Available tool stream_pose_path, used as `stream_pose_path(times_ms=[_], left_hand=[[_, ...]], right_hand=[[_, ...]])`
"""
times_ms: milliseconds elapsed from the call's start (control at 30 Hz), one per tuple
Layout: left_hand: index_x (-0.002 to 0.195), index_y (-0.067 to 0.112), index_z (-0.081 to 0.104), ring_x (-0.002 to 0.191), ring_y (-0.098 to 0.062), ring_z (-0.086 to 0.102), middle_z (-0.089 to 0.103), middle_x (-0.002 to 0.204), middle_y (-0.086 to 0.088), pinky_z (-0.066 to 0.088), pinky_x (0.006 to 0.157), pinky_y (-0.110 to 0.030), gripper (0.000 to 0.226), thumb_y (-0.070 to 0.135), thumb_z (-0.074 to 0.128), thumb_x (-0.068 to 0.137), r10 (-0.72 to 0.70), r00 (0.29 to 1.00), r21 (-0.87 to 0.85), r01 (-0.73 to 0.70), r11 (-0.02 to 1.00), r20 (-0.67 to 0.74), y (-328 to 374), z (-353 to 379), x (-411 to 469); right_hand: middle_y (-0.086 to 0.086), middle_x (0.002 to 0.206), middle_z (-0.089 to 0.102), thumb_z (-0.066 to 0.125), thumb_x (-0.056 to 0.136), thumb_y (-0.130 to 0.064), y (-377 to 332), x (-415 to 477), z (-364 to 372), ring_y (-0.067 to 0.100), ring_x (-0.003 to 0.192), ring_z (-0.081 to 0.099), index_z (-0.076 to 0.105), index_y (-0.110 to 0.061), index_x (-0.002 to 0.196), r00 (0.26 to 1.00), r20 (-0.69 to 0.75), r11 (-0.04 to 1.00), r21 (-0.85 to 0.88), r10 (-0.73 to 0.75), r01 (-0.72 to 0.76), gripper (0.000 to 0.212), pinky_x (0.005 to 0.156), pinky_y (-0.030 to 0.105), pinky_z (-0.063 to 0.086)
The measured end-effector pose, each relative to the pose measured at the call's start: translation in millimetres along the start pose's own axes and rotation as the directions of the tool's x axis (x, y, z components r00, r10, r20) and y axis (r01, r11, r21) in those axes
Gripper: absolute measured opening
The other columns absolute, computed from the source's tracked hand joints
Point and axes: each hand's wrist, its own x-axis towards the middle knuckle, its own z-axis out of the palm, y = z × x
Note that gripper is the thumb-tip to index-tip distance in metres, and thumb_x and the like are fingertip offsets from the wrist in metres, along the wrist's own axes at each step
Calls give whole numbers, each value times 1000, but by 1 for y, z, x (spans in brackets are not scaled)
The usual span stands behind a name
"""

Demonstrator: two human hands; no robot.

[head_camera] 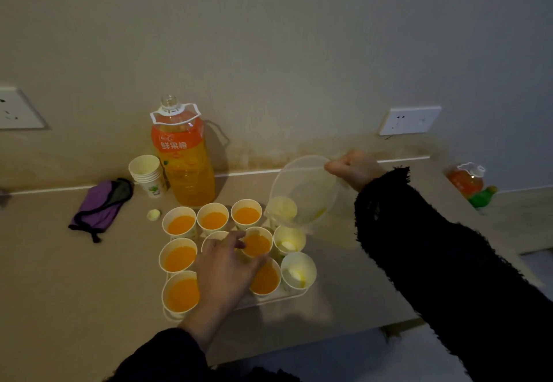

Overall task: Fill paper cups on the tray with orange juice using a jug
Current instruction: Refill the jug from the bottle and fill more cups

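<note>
Head view. Jug (302, 184): clear plastic, held in the air over the far-right corner of the tray (269, 299). It holds only a yellow film low inside.

Handling (judgement): light now, with a thin wall likely to flex if squeezed and slick where wet. Best taken at the rim or handle side, where the right hand (354, 169) is clamped on it; the handle itself is hidden.

Orientation: tipped far off upright, with the mouth turned toward the camera and the low lip pointing near-left at the right-column cups. The long axis seems to run from high far-right to low near-left.

Paper cups (181, 223): most hold orange juice, while the two on the near right (299, 271) hold barely any. Full ones look soft-walled and easy to tip.

Left hand (227, 268): fingers spread and relaxed over the middle cups, touching rims and gripping nothing.

Counter (59, 277), far left of the tray: an uncapped juice bottle (184, 166), spare cup stack (148, 175) and bottle cap (153, 215).
</note>
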Motion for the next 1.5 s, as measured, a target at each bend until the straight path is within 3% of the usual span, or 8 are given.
stream_pose_path(times_ms=[233, 400, 633, 933, 1100, 1200, 1400, 1500], left_hand=[[140, 31, 36, 131, -19, 35, 52, 133, 9, 28, 100, -39, 92, 73, 65, 63, 92, 987, 293, -128, 948, 134, -4, 21, -11], [114, 16, 63, 94, -30, 65, 70, 97, -3, 51, 72, -45, 107, 83, 69, 30, 176, 980, 461, -199, 865, 92, -13, 44, -13], [104, 11, 67, 83, -29, 68, 71, 87, -3, 53, 70, -48, 112, 84, 69, 21, 170, 978, 516, -206, 832, 117, -12, 55, -15], [115, 15, 56, 82, -27, 70, 71, 87, -3, 50, 79, -57, 104, 79, 69, 35, 187, 976, 533, -220, 817, 115, -17, 66, -14], [119, 18, 49, 80, -22, 71, 71, 84, 2, 47, 83, -60, 106, 71, 77, 31, 238, 966, 518, -255, 817, 99, -19, 66, -14], [121, 18, 49, 81, -22, 71, 71, 86, 2, 45, 86, -60, 104, 74, 73, 36, 263, 960, 506, -274, 818, 94, -22, 68, -14], [121, 18, 48, 80, -22, 71, 71, 83, 2, 46, 83, -63, 104, 76, 68, 36, 271, 959, 531, -275, 802, 86, -24, 69, -12], [119, 16, 51, 85, -26, 70, 72, 85, 0, 44, 86, -64, 99, 78, 57, 42, 289, 955, 533, -282, 797, 73, -25, 68, -12]], right_hand=[[14, 61, 41, 47, 65, -48, 16, 10, -1, 21, 58, 40, 46, -7, 57, 967, -203, 960, 262, 155, -99, 43, 59, 33, 28], [7, 53, 31, 59, 86, -36, 24, 24, 10, 23, 58, 35, 32, -14, 47, 938, -275, 941, 316, 212, -120, 52, 58, 37, 26], [9, 53, 29, 49, 94, -31, 25, 32, 11, 25, 63, 33, 30, -10, 50, 937, -246, 933, 322, 247, -162, 52, 60, 39, 24], [9, 57, 28, 47, 93, -31, 20, 32, 10, 23, 59, 29, 29, -12, 53, 942, -209, 936, 293, 262, -195, 47, 60, 39, 22], [8, 62, 30, 48, 82, -46, 21, 30, 12, 20, 58, 30, 40, -12, 59, 935, -232, 927, 326, 270, -186, 42, 58, 35, 22], [10, 65, 33, 50, 86, -42, 22, 30, 13, 21, 60, 34, 45, -10, 65, 932, -225, 925, 321, 283, -203, 39, 57, 33, 23], [11, 67, 37, 42, 69, -50, 19, 28, 16, 20, 62, 38, 47, -1, 62, 934, -212, 916, 345, 288, -204, 50, 59, 34, 27], [11, 66, 35, 45, 73, -49, 20, 28, 18, 20, 61, 35, 47, -10, 63, 937, -219, 920, 343, 274, -189, 41, 58, 35, 25]])
